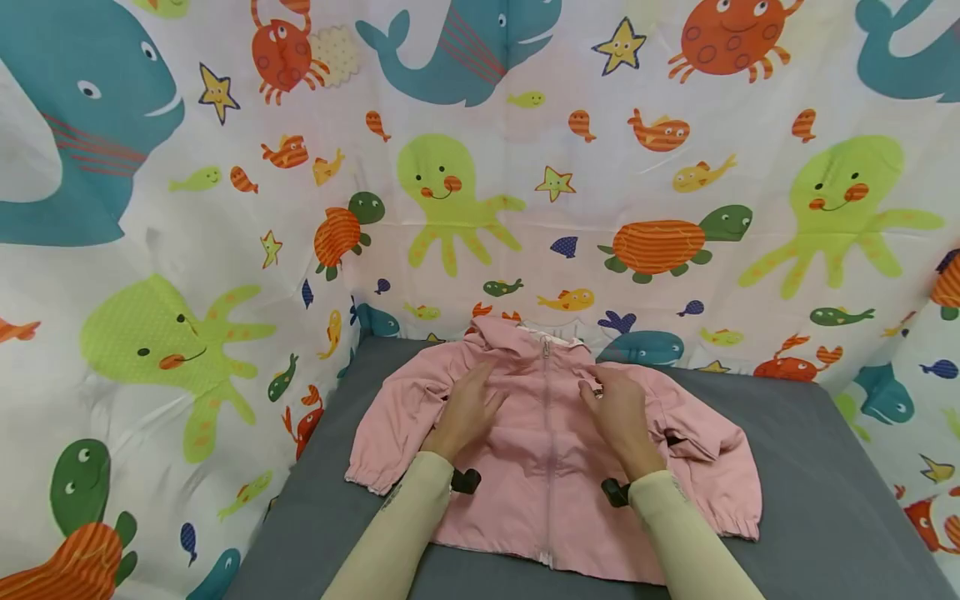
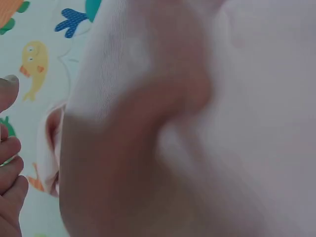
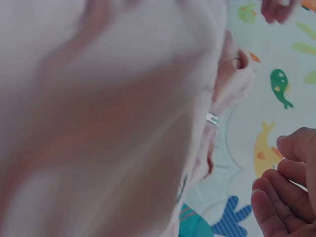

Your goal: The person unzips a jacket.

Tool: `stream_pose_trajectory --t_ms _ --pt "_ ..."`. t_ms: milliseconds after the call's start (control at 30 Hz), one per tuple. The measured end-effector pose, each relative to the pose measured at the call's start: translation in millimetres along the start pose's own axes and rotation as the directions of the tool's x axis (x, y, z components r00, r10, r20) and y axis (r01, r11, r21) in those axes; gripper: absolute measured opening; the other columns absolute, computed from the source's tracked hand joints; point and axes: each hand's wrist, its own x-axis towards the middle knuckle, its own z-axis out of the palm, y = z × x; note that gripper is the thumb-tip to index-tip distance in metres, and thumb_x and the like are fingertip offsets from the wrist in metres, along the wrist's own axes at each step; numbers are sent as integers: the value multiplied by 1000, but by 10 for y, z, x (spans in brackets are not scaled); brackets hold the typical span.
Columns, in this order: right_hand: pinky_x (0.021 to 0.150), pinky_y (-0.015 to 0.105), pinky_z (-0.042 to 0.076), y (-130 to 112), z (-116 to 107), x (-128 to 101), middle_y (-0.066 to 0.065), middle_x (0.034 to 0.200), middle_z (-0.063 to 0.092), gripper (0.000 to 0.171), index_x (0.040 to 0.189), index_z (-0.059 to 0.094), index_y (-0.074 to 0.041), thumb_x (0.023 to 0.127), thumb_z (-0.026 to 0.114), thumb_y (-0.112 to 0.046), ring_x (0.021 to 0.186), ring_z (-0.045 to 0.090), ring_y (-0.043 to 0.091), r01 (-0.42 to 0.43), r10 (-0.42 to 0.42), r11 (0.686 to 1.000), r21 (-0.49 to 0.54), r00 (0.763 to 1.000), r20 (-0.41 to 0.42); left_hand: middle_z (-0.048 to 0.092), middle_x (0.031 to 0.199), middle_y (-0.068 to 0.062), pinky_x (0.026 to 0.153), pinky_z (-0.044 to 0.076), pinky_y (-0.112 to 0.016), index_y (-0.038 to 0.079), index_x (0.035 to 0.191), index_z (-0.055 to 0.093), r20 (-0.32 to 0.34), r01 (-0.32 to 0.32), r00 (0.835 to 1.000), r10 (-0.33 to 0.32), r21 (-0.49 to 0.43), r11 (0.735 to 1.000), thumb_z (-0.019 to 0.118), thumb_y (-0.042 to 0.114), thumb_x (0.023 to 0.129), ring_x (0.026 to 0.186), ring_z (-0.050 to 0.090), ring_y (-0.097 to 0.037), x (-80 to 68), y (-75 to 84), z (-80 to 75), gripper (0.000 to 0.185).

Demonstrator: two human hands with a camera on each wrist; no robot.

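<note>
Lying front up on a gray worktop (image 1: 817,475), a pink jacket (image 1: 517,458) sits at the center of the head view, its collar at the far side, its hem nearest the person and its sleeves spread to either side. A zipper (image 1: 550,454) runs down its middle. The person's left hand (image 1: 467,412) and right hand (image 1: 618,412) are over the chest, one either side of the zipper, fingers loose and grasping nothing; whether the fingertips touch the fabric, I cannot tell. Behind rises white cloth (image 1: 495,175) printed with whales, octopuses, turtles and crabs. Left wrist view: blurred pink fabric fills most of it, with relaxed, gently bent fingers at the left edge. Right wrist view: blurred pink fabric again, the right hand loosely curved and unclenched at the right edge.
</note>
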Motion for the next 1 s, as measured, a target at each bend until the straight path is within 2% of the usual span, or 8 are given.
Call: stream_pose_trajectory --t_ms 200,333,567,700,800,867,967,1000 --pt "89 60 61 10 229 170 24 110 81 33 126 79 3 99 79 -15 98 77 42 0 -2 1000 27 997 79 58 160 -20 126 42 -53 0 158 55 94 -64 994 59 60 996 70 23 108 152 54 -36 263 -42 127 57" --pt "88 60 62 8 365 257 24 109 82 33 125 80 3 96 81 -13 98 78 43 -4 2 1000 26 995 95 58 162 -15 129 39 -48 2 159 54 157 -110 983 94 94 989 67 24 110 155 50 -32 416 -100 210 55" --pt "89 58 63 9 594 285 23 111 82 29 122 81 2 97 80 -12 99 79 41 -50 41 997 53 987 155 54 165 -16 131 36 -50 -1 159 53 175 -216 967 185 180 960 63 22 111 159 45 -34 596 -205 406 54" --pt "93 58 62 24 697 278 23 113 82 28 122 81 3 96 79 -10 101 80 42 -58 47 996 74 989 141 53 167 -15 132 34 -45 1 161 51 189 -266 956 226 229 936 58 24 113 160 44 -33 698 -187 478 54" --pt "87 55 62 52 767 314 19 101 82 18 111 83 0 97 77 -8 92 79 39 -49 40 996 77 992 116 57 163 -14 132 35 -42 1 159 55 226 -274 949 218 253 928 57 23 113 158 48 -31 808 -188 524 50" --pt "79 51 60 77 810 352 15 88 79 10 101 82 -2 97 75 -7 82 74 35 -36 29 997 69 994 106 62 158 -13 130 37 -42 3 154 60 229 -285 946 229 253 924 57 21 112 154 51 -32 910 -322 671 46" --pt "76 50 56 107 865 396 10 81 75 10 100 82 -4 99 74 -9 79 69 32 -54 46 996 65 992 116 69 147 -12 127 40 -44 5 147 65 266 -287 940 212 288 914 60 20 110 145 56 -32 1024 -437 830 41" --pt "78 51 57 115 884 407 10 83 76 12 103 83 -4 98 74 -10 81 70 32 -62 54 996 61 992 118 70 144 -11 125 41 -43 6 147 65 273 -295 939 210 324 899 58 23 110 142 57 -31 1049 -509 913 41"
